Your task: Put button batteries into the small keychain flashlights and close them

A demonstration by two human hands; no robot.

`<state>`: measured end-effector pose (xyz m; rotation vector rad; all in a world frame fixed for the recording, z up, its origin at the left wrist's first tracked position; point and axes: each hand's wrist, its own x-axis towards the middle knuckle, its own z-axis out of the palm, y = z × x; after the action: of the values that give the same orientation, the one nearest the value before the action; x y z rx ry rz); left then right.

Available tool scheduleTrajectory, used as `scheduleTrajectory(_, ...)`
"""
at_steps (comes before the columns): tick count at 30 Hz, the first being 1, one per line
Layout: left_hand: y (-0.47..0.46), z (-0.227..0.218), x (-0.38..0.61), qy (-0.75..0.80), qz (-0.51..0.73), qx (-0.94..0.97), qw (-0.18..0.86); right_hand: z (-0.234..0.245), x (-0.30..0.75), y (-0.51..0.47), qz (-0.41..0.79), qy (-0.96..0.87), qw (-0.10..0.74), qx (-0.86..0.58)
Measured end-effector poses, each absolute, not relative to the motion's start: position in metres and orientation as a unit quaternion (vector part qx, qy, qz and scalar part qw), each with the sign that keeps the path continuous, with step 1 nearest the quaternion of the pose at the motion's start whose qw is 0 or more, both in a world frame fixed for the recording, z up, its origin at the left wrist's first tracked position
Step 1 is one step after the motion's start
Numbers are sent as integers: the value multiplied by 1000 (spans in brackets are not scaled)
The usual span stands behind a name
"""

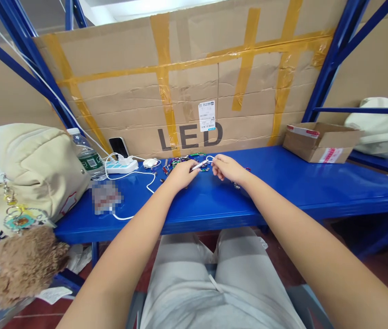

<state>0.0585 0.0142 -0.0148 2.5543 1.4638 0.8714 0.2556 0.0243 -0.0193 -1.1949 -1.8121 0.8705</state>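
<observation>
Blue metal worktop [283, 183] beneath both wrists, a seated person in pale grey trousers [180, 274] brings two bare hands close together near the worktop's far edge. The left hand [181, 174] has its fingers closed around a slim silvery object [199, 165], which slants up toward the other hand. Just beside it, the right hand [227, 168] pinches a thin white loop [210, 158] between thumb and forefinger, the remaining fingers curled in; whether the loop is joined to the silvery object cannot be told. Small multicoloured pieces [180, 160] lie in a cluster behind and beside the left hand, too small to make out singly. Below the right wrist sits a little metallic item [237, 185]. To the left stand a white power strip [122, 166], a dark phone [118, 147] leaning upright and a clear bottle [89, 157] beside a cream backpack [43, 160]. Tall taped cardboard [194, 91], printed "LED", rises behind the worktop; an open carton [320, 142] rests at right.
</observation>
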Motion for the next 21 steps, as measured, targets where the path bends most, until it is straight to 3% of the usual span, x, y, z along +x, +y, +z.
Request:
scheduleTrajectory(5, 15, -17, 58, 499, 204, 842, 16, -25, 260, 29, 110, -788, 315, -518)
scheduleTrajectory(9, 17, -18, 57, 507, 192, 840, 1, -30, 264, 37, 53, -801, 275, -529)
scheduleTrajectory(17, 17, -15, 58, 514, 206, 833, -2, -31, 264, 40, 59, -794, 283, -535)
scheduleTrajectory(21, 17, -15, 59, 521, 258, 813, 12, -24, 259, 36, 217, -742, 378, -509)
